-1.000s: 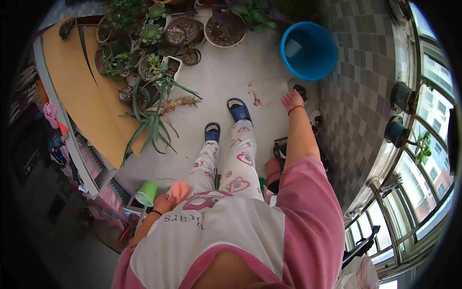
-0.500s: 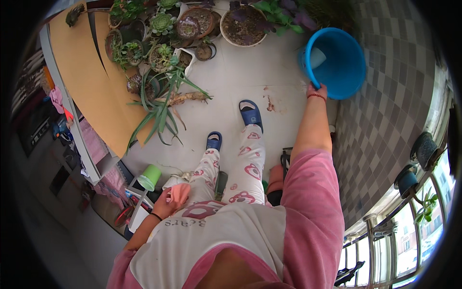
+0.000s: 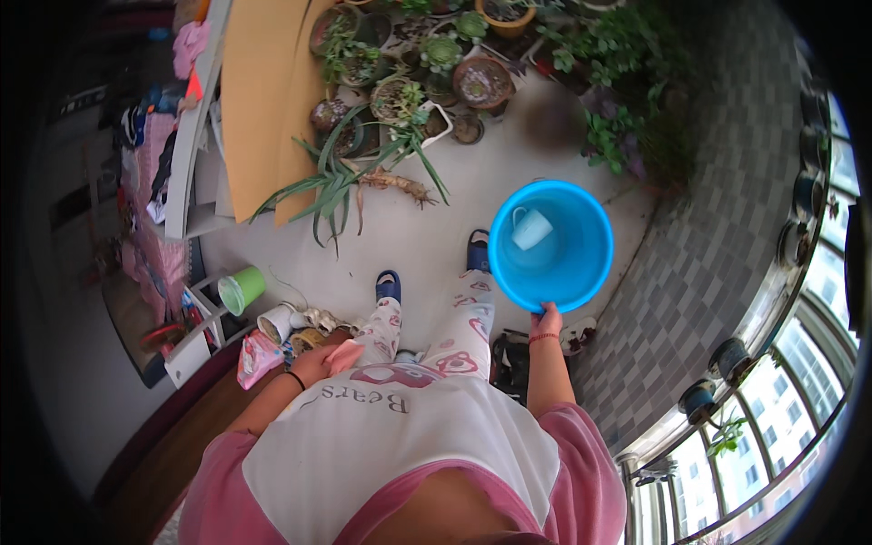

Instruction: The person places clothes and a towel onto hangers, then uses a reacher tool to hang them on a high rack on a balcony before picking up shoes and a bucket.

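Observation:
My right hand point(image 3: 546, 321) grips the near rim of a round blue bucket point(image 3: 595, 245), fingers closed over its edge. The bucket hangs in front of my right leg, its mouth facing up. Inside it lies a pale mug point(image 3: 532, 230), tipped on its side with the handle showing. At my left hip, my left hand point(image 3: 313, 365) is closed around a folded pink cloth point(image 3: 344, 355), partly hidden by the fingers.
Potted succulents point(image 3: 440, 54) crowd the far floor, with a long-leaved aloe point(image 3: 334, 186) sprawling nearest me. Tan boards point(image 3: 259, 109) lean at left. A green cup point(image 3: 241, 290) sits lower left. A tiled wall point(image 3: 718, 209) and windows line the right.
My right hand has drawn the blue bucket in from the far right, nearer my body, so the mug inside shows fully. The view has shifted. The left hand still holds the pink cloth.

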Motion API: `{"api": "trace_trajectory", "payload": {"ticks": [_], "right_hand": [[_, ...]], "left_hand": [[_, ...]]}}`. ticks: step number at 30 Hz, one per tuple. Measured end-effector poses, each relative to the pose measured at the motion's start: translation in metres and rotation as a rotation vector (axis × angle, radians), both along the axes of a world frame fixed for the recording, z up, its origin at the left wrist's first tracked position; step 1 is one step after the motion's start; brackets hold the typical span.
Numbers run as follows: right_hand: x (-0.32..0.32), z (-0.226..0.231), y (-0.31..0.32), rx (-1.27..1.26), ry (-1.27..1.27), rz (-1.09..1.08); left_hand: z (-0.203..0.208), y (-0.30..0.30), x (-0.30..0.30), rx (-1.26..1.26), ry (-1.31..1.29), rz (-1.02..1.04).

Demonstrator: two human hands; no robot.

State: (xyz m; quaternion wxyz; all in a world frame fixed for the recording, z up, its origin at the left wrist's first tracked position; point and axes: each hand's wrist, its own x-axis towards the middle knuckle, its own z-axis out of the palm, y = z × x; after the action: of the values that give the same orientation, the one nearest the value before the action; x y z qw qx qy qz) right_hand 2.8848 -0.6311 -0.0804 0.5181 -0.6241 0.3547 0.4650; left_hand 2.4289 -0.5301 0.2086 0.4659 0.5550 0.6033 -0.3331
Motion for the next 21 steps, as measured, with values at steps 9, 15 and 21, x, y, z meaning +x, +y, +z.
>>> {"api": "trace_trajectory", "payload": {"ticks": [9,15,21], "right_hand": [[-0.112,0.148,0.087,0.266,0.038,1.026],[-0.247,0.236,0.136,0.483,-0.022,1.458],[-0.423,0.296,0.169,0.625,-0.143,1.879]], "left_hand": [[0.015,-0.042,-0.043,0.148,-0.131,0.226],[-0.010,-0.093,-0.143,-0.044,-0.609,1.187],[0.028,-0.136,-0.257,-0.137,-0.738,1.610]]}}
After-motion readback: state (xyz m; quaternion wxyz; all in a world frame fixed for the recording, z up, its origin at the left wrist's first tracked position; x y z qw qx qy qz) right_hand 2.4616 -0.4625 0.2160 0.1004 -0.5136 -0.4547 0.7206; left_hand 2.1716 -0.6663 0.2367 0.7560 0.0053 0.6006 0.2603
